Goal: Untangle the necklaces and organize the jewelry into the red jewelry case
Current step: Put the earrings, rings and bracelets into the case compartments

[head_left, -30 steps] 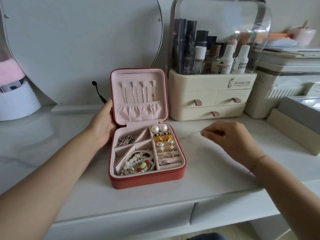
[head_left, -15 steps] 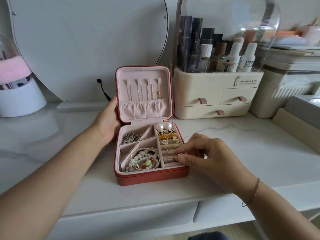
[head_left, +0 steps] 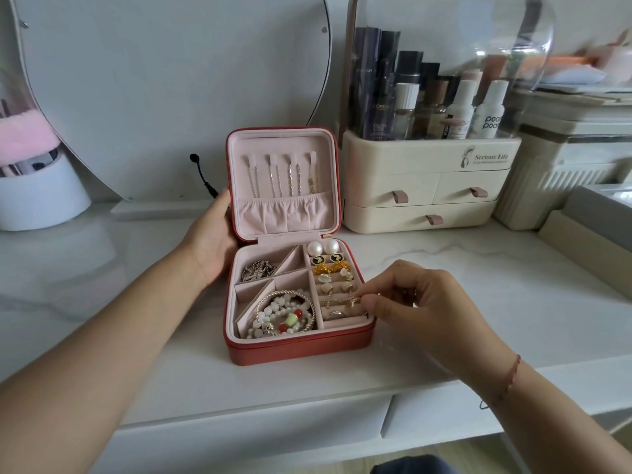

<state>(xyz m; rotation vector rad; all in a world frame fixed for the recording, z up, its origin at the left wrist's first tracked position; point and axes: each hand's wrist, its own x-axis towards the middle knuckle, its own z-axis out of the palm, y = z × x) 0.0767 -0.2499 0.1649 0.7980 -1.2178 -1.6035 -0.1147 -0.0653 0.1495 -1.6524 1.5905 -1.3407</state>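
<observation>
The red jewelry case (head_left: 297,348) stands open on the white vanity top, its lid upright with several thin chains (head_left: 277,177) hanging inside. My left hand (head_left: 213,239) holds the case's left side at the hinge. My right hand (head_left: 410,302) reaches over the case's right edge and pinches a small gold piece (head_left: 355,300) at the ring rolls. Pearl studs (head_left: 322,248), gold earrings (head_left: 333,267) and a ring (head_left: 334,314) sit in the right column. Beaded bracelets (head_left: 282,316) fill the front left compartment. A silver chain (head_left: 258,270) lies in the back left one.
A cream cosmetics organizer (head_left: 424,186) with drawers and a clear dome stands right behind the case. A round mirror (head_left: 171,80) leans against the wall with a black cable (head_left: 203,176) below it. A white holder with pink fluff (head_left: 34,179) is far left; boxes (head_left: 581,230) crowd the right.
My right hand moved from the bare tabletop to the right of the case onto the case's ring rolls, carrying a small gold piece. The left hand stayed on the case.
</observation>
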